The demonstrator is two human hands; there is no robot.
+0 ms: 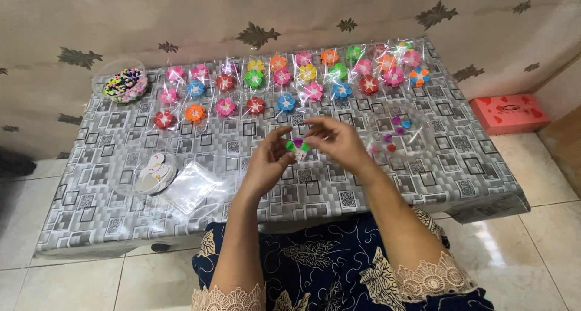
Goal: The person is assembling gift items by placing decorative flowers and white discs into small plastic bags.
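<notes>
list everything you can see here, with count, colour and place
low table with grey square-patterned cover: one, centre of view
small flower pieces in clear wrappers: dozens, pink, red, blue, orange, yellow, green, in rows along the far side
clear round container of mixed-colour beads: one, far left corner
clear round dish of white discs: one, near left
stack of clear plastic bags: one, beside the white discs
clear round dish with a few coloured bits: one, right of the hands
red box: one, on the floor at right
green and purple flower piece: one, between the fingertips
left hand: on the flower piece
right hand: on the flower piece
</notes>
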